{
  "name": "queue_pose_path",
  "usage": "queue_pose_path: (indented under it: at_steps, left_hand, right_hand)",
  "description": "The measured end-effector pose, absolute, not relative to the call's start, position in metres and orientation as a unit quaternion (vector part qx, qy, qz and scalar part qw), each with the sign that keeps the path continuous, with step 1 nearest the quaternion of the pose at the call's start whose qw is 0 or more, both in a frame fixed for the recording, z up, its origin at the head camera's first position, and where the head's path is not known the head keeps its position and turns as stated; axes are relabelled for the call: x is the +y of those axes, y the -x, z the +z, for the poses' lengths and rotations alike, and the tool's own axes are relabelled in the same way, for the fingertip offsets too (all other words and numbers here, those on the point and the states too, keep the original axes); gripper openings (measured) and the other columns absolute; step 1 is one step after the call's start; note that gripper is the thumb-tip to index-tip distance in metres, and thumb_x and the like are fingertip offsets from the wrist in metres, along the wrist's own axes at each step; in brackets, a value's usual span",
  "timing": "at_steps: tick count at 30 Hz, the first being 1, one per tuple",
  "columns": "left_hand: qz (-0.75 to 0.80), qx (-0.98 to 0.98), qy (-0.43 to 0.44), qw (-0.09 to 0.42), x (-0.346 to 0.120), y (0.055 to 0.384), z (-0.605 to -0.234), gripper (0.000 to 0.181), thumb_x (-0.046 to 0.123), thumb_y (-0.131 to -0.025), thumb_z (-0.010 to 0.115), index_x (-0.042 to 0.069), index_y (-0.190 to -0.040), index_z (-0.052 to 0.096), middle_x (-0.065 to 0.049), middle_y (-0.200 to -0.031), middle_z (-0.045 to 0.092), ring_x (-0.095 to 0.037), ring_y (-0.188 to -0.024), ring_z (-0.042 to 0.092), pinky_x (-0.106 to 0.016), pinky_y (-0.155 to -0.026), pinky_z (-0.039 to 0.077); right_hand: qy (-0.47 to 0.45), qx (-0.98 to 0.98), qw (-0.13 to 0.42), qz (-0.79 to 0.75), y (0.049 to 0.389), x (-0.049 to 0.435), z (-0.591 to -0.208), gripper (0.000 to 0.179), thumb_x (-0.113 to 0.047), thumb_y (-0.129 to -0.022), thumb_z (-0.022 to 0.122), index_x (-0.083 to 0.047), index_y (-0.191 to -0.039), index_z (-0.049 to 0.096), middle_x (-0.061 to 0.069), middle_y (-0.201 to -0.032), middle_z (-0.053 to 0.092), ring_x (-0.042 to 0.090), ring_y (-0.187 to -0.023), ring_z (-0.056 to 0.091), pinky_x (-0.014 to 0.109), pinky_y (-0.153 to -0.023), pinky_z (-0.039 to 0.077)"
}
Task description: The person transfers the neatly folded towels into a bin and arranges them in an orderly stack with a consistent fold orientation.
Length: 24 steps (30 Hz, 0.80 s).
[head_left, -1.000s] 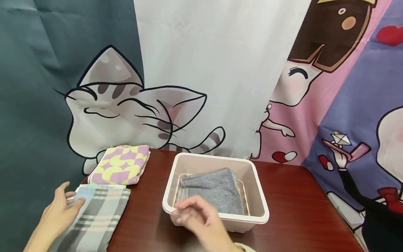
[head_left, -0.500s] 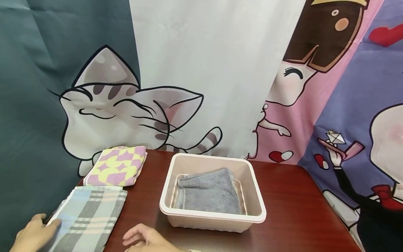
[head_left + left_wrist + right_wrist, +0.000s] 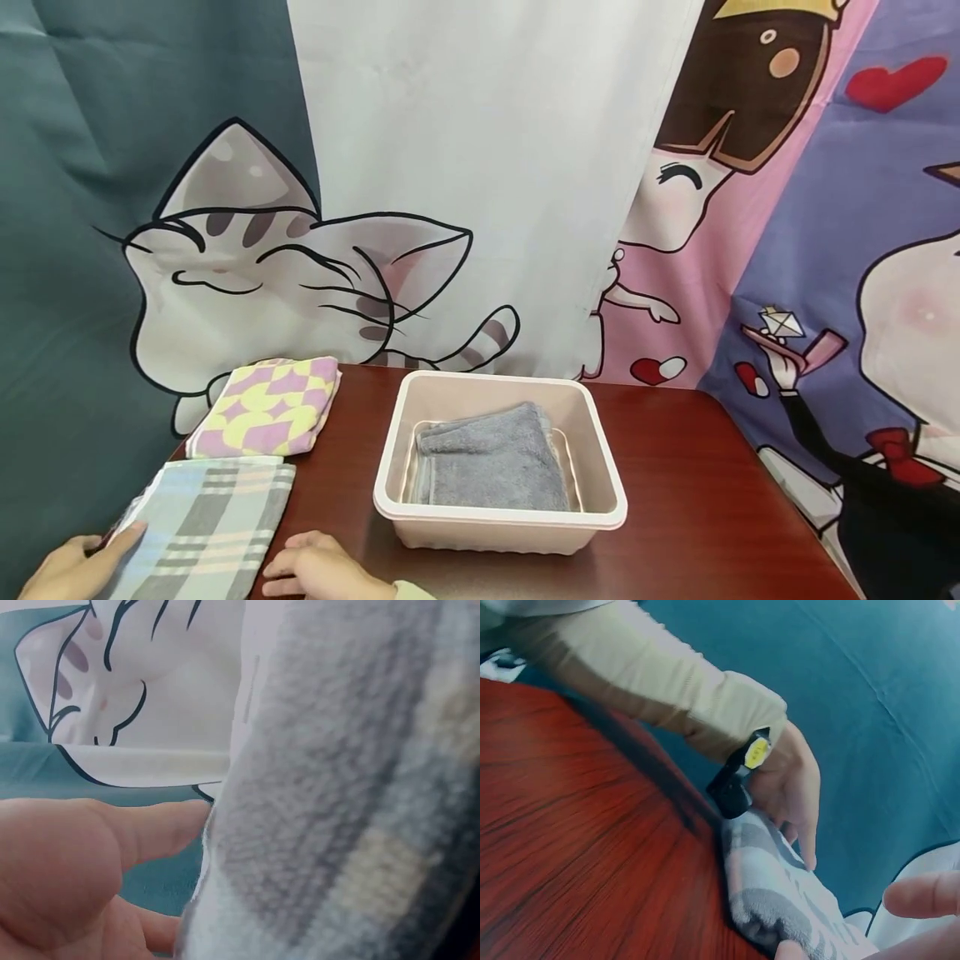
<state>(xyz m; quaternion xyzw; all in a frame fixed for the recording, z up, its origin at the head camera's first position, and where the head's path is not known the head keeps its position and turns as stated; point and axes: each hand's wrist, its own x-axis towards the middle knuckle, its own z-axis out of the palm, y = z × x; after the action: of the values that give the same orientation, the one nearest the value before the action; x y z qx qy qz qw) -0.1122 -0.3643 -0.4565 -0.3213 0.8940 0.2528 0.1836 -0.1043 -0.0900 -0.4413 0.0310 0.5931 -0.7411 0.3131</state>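
Observation:
A folded plaid towel (image 3: 213, 525) in grey, white and pale blue lies at the table's left side. At its left edge is my left hand (image 3: 75, 567), thumb laid against the cloth and fingers at the side. The left wrist view shows the thumb (image 3: 161, 829) reaching the towel's border, a gap between it and the fingers below. My right hand (image 3: 318, 571) is beside the towel's near right side, fingers loosely bent and holding nothing. In the right wrist view its fingertips (image 3: 919, 896) show near the towel (image 3: 769, 889).
A beige plastic bin (image 3: 498, 521) stands mid-table with a folded grey towel (image 3: 491, 467) inside. Behind the plaid towel lies a folded purple-and-yellow towel (image 3: 266, 407). A cartoon-printed curtain (image 3: 480, 167) hangs along the back of the reddish-brown table (image 3: 675, 483).
My right hand has drawn back from the front of the bin, leftward to the plaid towel. My left hand has come down and nearer to that towel's left edge. The view has shifted slightly right.

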Motion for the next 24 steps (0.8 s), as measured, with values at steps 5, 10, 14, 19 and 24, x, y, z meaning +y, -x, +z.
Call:
queue_pose_path:
  at_steps: [5,10,14,19,24]
  left_hand:
    - [0.27,0.89,0.313,0.191,-0.362,0.114,-0.456,0.094,0.071,-0.071,0.016,-0.015,-0.096,0.045,-0.034,-0.088,0.041,-0.037,-0.079,0.045,-0.041,-0.066,0.039]
    - [0.293,0.896,0.275,0.19,-0.365,0.112,-0.457,0.083,0.071,-0.071,0.027,-0.01,-0.074,0.043,-0.017,-0.067,0.041,-0.025,-0.065,0.044,-0.036,-0.059,0.038]
    - [0.313,0.899,0.23,0.201,-0.368,0.111,-0.456,0.079,0.067,-0.073,0.03,-0.011,-0.074,0.043,-0.016,-0.068,0.042,-0.024,-0.066,0.044,-0.037,-0.06,0.038]
    - [0.333,0.882,0.219,0.25,-0.368,0.117,-0.458,0.072,0.067,-0.073,0.031,-0.003,-0.067,0.045,-0.013,-0.066,0.042,-0.023,-0.067,0.046,-0.038,-0.061,0.038]
    - [0.31,0.893,0.124,0.303,-0.368,0.12,-0.461,0.08,0.062,-0.077,0.032,-0.012,-0.1,0.05,-0.022,-0.081,0.051,-0.028,-0.075,0.051,-0.046,-0.065,0.038]
  right_hand:
    - [-0.059,0.553,0.311,-0.771,0.112,-0.102,-0.443,0.027,-0.002,-0.071,0.053,-0.003,-0.094,0.039,0.01,-0.08,0.053,0.026,-0.074,0.053,0.039,-0.065,0.043]
    - [-0.076,0.501,0.326,-0.799,0.118,-0.106,-0.446,0.02,-0.001,-0.072,0.049,0.0,-0.091,0.042,0.017,-0.09,0.049,0.034,-0.087,0.046,0.046,-0.076,0.034]
    - [-0.069,0.487,0.328,-0.807,0.12,-0.11,-0.45,0.018,-0.001,-0.072,0.048,0.005,-0.089,0.046,0.022,-0.095,0.048,0.04,-0.095,0.042,0.049,-0.081,0.03]
    - [-0.069,0.469,0.328,-0.817,0.124,-0.113,-0.455,0.01,0.0,-0.071,0.049,0.0,-0.079,0.054,0.01,-0.085,0.056,0.022,-0.08,0.053,0.034,-0.071,0.041]
    - [-0.096,0.398,0.331,-0.85,0.128,-0.108,-0.461,0.018,0.002,-0.072,0.045,0.009,-0.087,0.051,0.02,-0.087,0.053,0.024,-0.08,0.053,0.034,-0.075,0.041]
